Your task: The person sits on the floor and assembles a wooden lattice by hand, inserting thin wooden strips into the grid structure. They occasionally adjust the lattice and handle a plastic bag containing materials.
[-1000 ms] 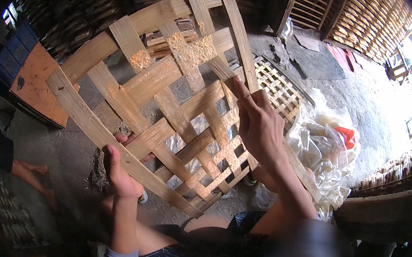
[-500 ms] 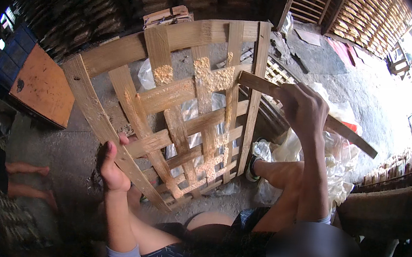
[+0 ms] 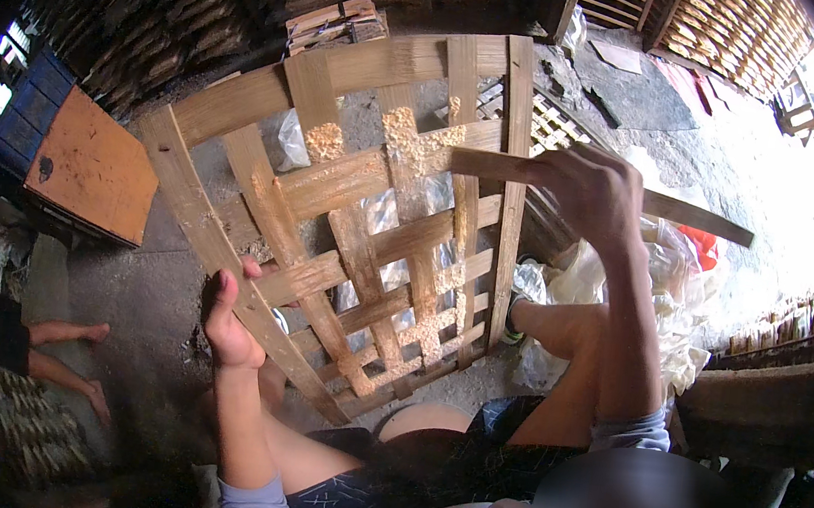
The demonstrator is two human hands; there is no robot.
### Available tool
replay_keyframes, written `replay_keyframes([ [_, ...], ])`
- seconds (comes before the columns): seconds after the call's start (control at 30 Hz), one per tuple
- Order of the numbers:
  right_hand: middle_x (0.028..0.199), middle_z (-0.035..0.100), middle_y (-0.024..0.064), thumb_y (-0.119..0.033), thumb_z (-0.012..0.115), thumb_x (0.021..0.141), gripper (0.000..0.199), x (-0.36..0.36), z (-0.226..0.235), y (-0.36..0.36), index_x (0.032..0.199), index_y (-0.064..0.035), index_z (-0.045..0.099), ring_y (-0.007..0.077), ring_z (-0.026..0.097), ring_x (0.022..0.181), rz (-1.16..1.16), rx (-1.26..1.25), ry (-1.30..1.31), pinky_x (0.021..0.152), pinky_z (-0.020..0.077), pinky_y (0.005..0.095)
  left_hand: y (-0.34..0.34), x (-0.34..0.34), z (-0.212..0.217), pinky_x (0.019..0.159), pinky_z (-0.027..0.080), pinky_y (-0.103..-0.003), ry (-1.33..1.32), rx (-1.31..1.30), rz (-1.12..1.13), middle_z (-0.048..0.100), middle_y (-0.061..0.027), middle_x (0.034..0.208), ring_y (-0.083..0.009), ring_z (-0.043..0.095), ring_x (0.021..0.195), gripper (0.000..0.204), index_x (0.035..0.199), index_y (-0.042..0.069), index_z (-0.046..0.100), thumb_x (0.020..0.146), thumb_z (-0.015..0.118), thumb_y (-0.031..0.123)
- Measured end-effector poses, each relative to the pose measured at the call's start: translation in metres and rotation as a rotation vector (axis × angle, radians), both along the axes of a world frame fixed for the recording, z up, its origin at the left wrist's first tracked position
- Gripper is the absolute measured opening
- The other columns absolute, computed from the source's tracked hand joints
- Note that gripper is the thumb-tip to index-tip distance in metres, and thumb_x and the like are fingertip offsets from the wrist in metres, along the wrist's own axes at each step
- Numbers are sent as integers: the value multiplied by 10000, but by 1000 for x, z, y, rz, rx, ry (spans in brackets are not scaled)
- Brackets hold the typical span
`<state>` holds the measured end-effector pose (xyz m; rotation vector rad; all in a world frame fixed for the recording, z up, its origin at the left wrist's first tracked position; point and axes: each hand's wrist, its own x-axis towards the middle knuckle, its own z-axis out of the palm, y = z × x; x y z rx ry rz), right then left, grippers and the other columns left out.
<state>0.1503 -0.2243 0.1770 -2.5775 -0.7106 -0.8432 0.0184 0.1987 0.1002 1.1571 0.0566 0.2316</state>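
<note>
A large lattice panel of woven wooden slats (image 3: 330,186) stands tilted before me, with thicker slats round its border. Crumbly pale-orange clumps (image 3: 437,153) cling to several of its crossings, heaviest near the upper middle and lower right. Along the panel's left border, my left hand (image 3: 235,330) is closed round the edge, thumb on the near side and fingertips showing past it. My right hand (image 3: 593,199) grips a flat wooden stick (image 3: 703,221) by its middle. The stick's left end lies over the clumps at the panel's upper right; from here I cannot tell whether it touches them.
An orange-topped box with blue sides (image 3: 94,167) stands at the left. Crumpled clear plastic (image 3: 666,291) lies right of my leg. Bundled wood pieces (image 3: 336,28) sit behind the panel. Another person's bare legs (image 3: 65,347) show at the lower left.
The stick's tip has slid left across the clumps, and my right hand has moved slightly left with it. The panel has shifted a little to the right in view, still in my left hand.
</note>
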Motion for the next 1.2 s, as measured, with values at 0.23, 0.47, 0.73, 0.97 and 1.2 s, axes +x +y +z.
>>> replay_keyframes([
  [0.23,780,724,17,-243,849,834,139,-7,2,9,941,-156,835,200,704,673,69,-5,-134,606,554,353,-3,-10,9,669,550,-353,-7,3,-30,685,-137,1061,-252,675,860,403,1113,128,551,1041,578,523],
  [0.47,822,736,16,-203,795,874,100,-3,4,-14,968,-174,816,218,723,751,19,33,-103,650,586,378,-8,-9,9,655,554,-370,3,18,-6,696,-161,1045,-260,678,836,413,1102,114,565,1033,594,520],
  [0.73,818,722,24,-233,815,854,164,-3,-1,10,990,-141,819,217,711,731,74,55,-105,647,572,375,-5,-5,1,715,564,-401,23,19,-38,695,-172,1066,-283,684,864,410,1090,100,573,1034,605,505],
  [0.97,807,718,22,-240,789,889,126,11,-17,-20,987,-167,819,236,710,716,14,18,-142,643,573,386,-15,-3,2,783,568,-427,-12,43,-52,688,-180,1074,-296,683,931,424,1102,79,581,1039,599,498],
  [1.2,755,715,14,-238,815,854,111,8,-10,-19,925,-156,841,203,689,658,-9,72,-163,603,550,348,-10,-6,6,788,564,-429,-13,48,-46,696,-187,1067,-301,683,925,417,1101,78,591,1034,609,489],
])
